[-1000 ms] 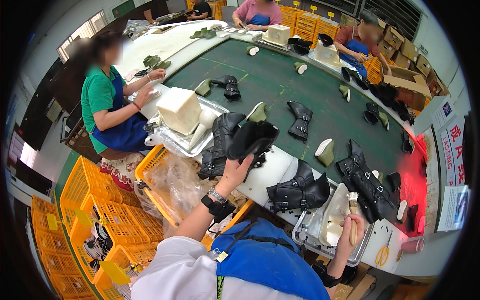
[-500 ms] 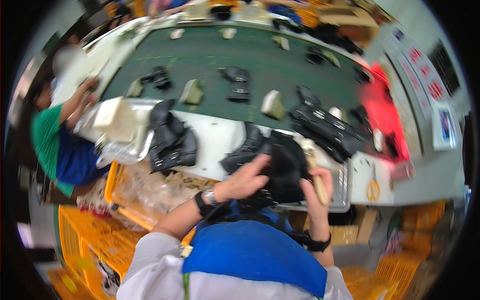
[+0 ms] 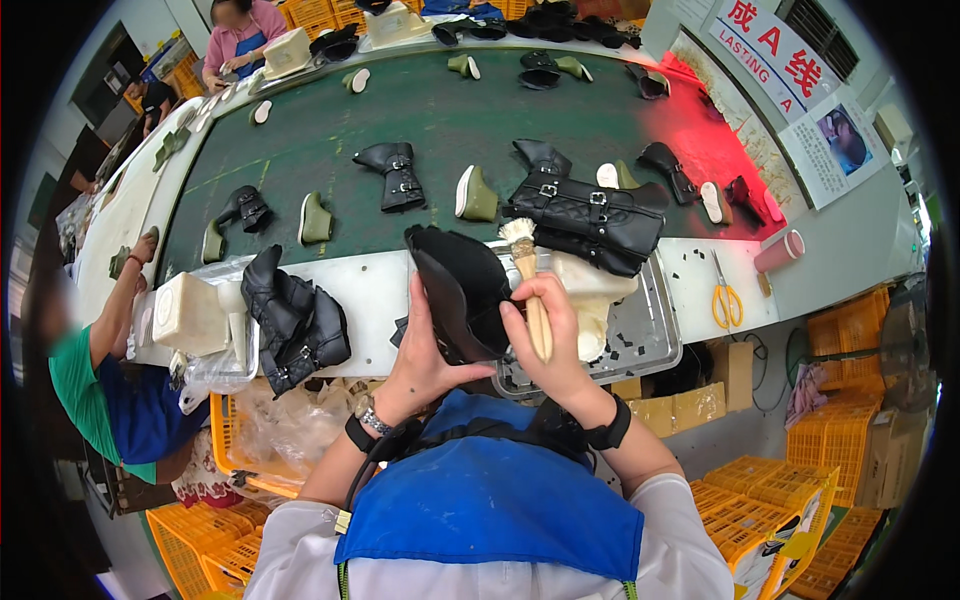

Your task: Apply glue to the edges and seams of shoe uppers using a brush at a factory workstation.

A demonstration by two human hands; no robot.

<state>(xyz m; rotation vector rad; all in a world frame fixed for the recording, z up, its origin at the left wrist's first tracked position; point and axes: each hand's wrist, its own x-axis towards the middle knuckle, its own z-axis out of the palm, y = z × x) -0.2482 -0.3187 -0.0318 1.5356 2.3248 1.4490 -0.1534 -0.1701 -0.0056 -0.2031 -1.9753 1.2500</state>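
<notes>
My left hand (image 3: pixel 428 365) grips a black boot upper (image 3: pixel 450 290) from its left side, thumb underneath, and holds it up above the white table edge with its wide opening showing. In my right hand (image 3: pixel 562 345) is a wooden-handled brush (image 3: pixel 526 264), its pale bristles pointing up and away. The right fingers are close to the boot upper's right edge; whether they touch it I cannot tell. Just right of the brush, a white tub (image 3: pixel 592 330) stands in a metal tray (image 3: pixel 673 325) scattered with small black scraps.
Black buckled boots lie left (image 3: pixel 297 330) and a quilted black boot stack (image 3: pixel 590 212) right. Beyond, a green belt (image 3: pixel 320 115) carries boots and olive shoe forms (image 3: pixel 476 196). Orange-handled scissors (image 3: pixel 727 300) and a pink cup (image 3: pixel 780 250) sit right. A person in green (image 3: pixel 125 330) works at left.
The boot upper is now raised and turned with its opening visible. My left hand has moved from over it to gripping its side. My right hand has brought the brush leftward, close to it.
</notes>
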